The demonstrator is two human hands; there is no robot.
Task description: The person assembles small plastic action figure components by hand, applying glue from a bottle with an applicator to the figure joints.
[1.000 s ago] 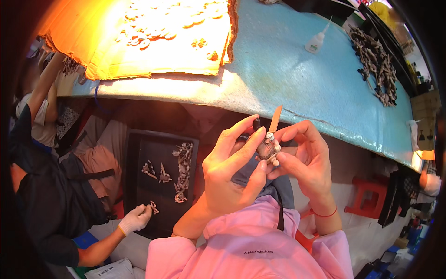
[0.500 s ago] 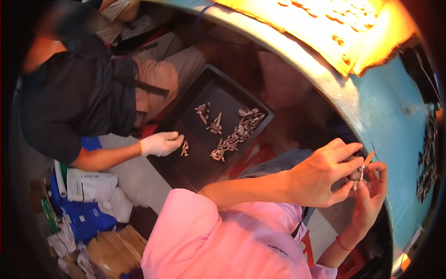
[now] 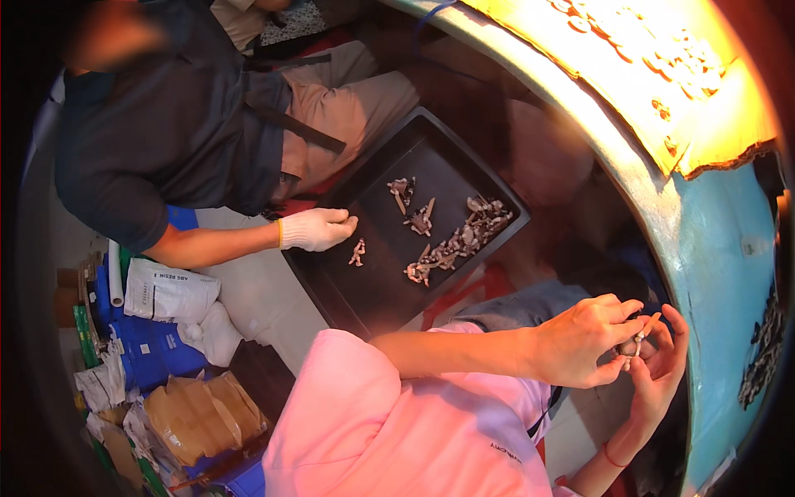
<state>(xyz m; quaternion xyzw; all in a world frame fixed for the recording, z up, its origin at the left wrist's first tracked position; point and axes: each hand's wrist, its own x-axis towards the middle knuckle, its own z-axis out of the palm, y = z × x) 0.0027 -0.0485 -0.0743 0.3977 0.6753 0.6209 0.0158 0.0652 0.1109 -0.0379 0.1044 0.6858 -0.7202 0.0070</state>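
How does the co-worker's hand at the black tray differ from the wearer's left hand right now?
The co-worker's hand wears a white glove; the wearer's left hand is bare. The gloved hand rests at the black rectangular tray beside one small grey-brown piece; the bare one pinches a small part together with the right hand. Both are handling small pieces.

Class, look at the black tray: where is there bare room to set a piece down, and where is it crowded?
The black tray is bare along its upper rim and its lower corner. Small brown pieces crowd its middle, and a co-worker's gloved hand covers its left edge.
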